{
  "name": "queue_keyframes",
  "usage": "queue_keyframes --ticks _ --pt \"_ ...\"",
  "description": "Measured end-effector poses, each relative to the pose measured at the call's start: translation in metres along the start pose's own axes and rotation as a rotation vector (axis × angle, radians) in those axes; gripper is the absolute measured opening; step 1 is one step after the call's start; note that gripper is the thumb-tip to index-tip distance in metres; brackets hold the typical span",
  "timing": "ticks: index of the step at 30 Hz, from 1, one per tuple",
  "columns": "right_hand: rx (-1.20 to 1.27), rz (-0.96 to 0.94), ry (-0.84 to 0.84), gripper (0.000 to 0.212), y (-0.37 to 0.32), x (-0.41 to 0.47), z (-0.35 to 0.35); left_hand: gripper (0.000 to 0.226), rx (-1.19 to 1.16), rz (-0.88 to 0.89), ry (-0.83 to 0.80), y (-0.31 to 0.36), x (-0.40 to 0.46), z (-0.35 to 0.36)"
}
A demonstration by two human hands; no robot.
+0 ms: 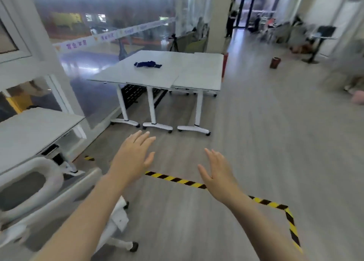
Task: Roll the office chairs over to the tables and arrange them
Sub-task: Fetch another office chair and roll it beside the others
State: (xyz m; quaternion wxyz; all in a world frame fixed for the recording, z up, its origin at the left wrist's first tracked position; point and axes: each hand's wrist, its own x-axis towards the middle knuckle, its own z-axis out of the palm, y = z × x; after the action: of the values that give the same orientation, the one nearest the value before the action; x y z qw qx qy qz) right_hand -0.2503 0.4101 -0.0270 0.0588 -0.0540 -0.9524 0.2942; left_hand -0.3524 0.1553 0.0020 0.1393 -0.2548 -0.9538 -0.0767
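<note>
With both my left hand (134, 158) and right hand (216, 172) spread and empty, the white-framed grey office chair (35, 192) sat low to my left, nearer the left hand, while the pushed-together white tables (187, 73) stood ahead.

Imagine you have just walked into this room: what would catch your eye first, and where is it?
Two bare hands, the left hand and the right hand, reach forward with fingers spread, holding nothing. Ahead stand white tables pushed together, a dark blue cloth lying on top. A white office chair sits at lower left, and yellow-black tape crosses the floor.
</note>
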Motion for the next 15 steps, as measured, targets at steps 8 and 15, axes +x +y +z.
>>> queue_keyframes --ticks 8,15 --pt "-0.036 0.501 0.274 0.056 0.159 -0.241 -0.124 0.057 -0.21 0.46 -0.178 0.281 -0.019 0.041" --pt "-0.045 0.925 0.566 0.057 0.225 -0.483 -0.189 0.073 -0.406 0.903 -0.315 0.53 -0.104 0.038"
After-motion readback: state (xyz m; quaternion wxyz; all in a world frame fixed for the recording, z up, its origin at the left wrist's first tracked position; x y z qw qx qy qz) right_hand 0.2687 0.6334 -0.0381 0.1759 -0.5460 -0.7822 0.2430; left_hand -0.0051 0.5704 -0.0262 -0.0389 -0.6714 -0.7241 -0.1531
